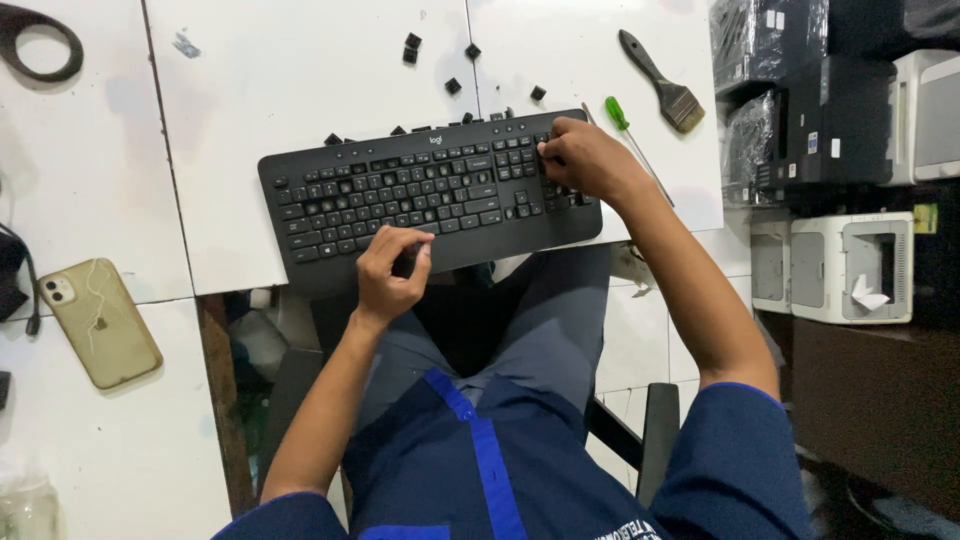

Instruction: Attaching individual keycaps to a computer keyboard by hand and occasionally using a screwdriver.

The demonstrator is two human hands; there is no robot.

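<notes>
Blue work clothing with brighter blue trim fills the bottom of the view, nearest the camera, with grey trousers and a dark chair arm below it. Beyond that lies the white surface (300, 60), made of joined panels, carrying nearly everything else.

On it, a black keyboard (430, 195) sits slightly tilted, its near edge hanging over the edge of the surface above the person's lap. To the right, off the surface, stand stacked printers (845, 265), white and grey below and black ones above.

At the keyboard's right end, the right hand (585, 158) rests on the number pad, its fingers curled down onto the keys and bunched close; whether they pinch a key cannot be told. Lower down, the left hand (390, 270) sits at the keyboard's near edge, around the space bar, its fingers curled inward with the thumb against them, pressed on the keyboard's front edge.

A phone (100, 320) in a pale case lies on the left part of the surface, well apart from the keyboard. A paintbrush (665, 85) with a black handle lies at the upper right, and a green-handled screwdriver (625, 135) lies just beside the right hand. Loose black keycaps (453, 86) are scattered beyond the keyboard's far edge.
</notes>
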